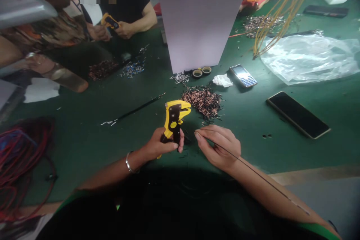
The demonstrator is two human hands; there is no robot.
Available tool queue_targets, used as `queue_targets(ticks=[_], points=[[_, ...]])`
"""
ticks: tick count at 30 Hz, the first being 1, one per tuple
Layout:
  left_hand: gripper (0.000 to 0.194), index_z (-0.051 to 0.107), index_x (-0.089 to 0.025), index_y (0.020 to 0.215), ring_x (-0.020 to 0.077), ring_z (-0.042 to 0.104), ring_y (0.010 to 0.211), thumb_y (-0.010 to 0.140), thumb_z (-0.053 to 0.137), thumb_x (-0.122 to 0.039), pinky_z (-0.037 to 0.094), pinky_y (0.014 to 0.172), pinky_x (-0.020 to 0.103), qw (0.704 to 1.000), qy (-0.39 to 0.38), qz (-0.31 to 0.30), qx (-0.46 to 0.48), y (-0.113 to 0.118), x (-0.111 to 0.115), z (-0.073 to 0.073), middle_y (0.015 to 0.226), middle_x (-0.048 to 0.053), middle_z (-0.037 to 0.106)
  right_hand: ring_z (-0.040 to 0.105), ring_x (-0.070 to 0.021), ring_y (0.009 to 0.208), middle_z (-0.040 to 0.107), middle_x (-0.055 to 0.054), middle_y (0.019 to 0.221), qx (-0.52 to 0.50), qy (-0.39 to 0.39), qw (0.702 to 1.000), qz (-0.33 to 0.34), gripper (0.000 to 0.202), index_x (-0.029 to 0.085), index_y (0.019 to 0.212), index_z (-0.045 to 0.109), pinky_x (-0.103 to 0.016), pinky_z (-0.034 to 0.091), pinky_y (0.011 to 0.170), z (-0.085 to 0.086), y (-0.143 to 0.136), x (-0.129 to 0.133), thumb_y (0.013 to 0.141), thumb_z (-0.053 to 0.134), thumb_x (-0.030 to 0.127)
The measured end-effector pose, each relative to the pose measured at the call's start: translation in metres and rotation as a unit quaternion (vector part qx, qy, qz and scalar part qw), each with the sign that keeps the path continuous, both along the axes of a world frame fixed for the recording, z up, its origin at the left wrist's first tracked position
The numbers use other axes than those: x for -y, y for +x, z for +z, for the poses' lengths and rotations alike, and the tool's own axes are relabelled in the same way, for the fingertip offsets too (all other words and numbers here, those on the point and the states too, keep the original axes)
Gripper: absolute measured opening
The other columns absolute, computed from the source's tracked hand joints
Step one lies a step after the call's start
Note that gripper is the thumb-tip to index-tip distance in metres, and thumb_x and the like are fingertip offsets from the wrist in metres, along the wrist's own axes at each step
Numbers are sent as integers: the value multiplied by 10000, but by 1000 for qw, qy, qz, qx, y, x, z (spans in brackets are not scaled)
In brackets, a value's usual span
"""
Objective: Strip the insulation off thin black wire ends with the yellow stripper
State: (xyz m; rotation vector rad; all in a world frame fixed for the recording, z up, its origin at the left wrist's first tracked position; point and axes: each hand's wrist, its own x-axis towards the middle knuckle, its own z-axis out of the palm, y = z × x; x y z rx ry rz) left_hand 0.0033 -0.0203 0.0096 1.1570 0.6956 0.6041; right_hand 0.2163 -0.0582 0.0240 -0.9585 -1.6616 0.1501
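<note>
My left hand (165, 142) is wrapped round the grip of yellow and black wire strippers (173, 120), held upright with the jaws pointing right. In my right hand (221, 144), thumb and fingertips pinch a thin black wire (253, 168). One wire end pokes out near the fingertips, and the rest trails back over my right forearm. A gap lies between the wire end and the strippers' jaws. Just beyond both hands is a pile of short copper-and-black wire pieces (204, 101).
Behind the pile stand a tall pale panel (199, 18), tape rolls (197, 73) and crumpled tissue (222, 80). A keypad phone (243, 76), a smartphone (298, 115) and a plastic bag (309, 58) lie right. Black wires (135, 110) and red cable coils (22, 157) lie left. Co-workers sit opposite.
</note>
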Motion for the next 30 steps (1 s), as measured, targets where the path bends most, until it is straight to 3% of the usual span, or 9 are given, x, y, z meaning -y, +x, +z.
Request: queue_targets(ticks=[7,19,25,30], points=[[243,636,-108,900,151,639,585,792,766,-282,531,631,303,999,24,35,-18,3,4,-4,666,38,671,697,-168,562,756,-62,701,1,12,1000,20,149,205,871,701,-285,597,543,-1,-1,-3,834,671,63],[321,580,-135,793,111,567,417,751,817,-347,510,463,247,994,24,78,-77,6,7,-6,503,-21,609,699,-170,569,758,-45,713,-12,-4,999,29,185,228,900,706,-290,593,545,-6,-4,-3,828,665,63],[318,570,-142,713,81,510,353,722,832,-321,448,396,201,987,25,109,-117,5,6,-11,444,-39,571,697,-166,575,759,-43,711,-20,-10,999,33,174,225,890,710,-286,589,546,-5,-5,-4,838,655,69],[272,603,-122,787,112,557,402,734,804,-299,494,438,245,993,-16,98,-60,6,3,-13,511,-9,617,685,-162,588,738,-21,669,-104,-71,992,20,158,224,812,716,-288,567,545,-6,-3,-3,829,671,74]])
